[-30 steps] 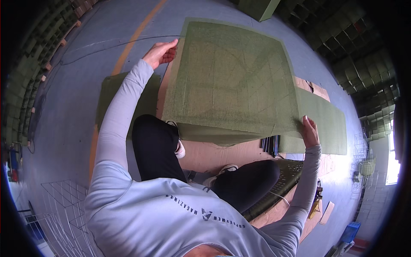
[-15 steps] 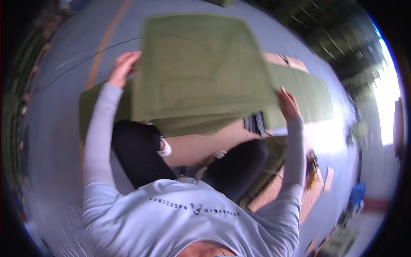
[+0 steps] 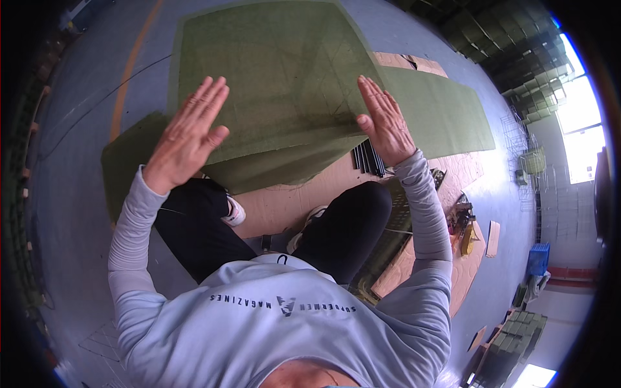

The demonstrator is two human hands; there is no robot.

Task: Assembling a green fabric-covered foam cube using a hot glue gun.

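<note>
- Change: a second ago the right hand (image 3: 387, 123) pinches the near right corner of the green mesh cover (image 3: 278, 77), with the left hand (image 3: 187, 136) at its left edge; now neither hand grips it, and both are drawn nearer the body.
- Bearing on the work: the cover keeps its boxy shape with no finger closed on it, so in my judgement it is borne from below, not by the hands.
- Left hand: open and flat, fingers straight and side by side, thumb spread; nothing held. It is over the cover's near left edge; contact cannot be confirmed.
- Right hand: open likewise, fingers extended, thumb slightly apart; nothing held. It is at the cover's right edge, near side; touching or just clear, cannot tell.
- Cover position: ahead of the person at the far side of the cardboard (image 3: 284, 210), top panel facing up, near panel sloping down toward the cardboard.
- Adjacent items: black rods (image 3: 369, 158) lie just below the right hand in view; a green sheet (image 3: 440, 113) lies to the right of the cover, a darker green piece (image 3: 132, 152) to the left.
</note>
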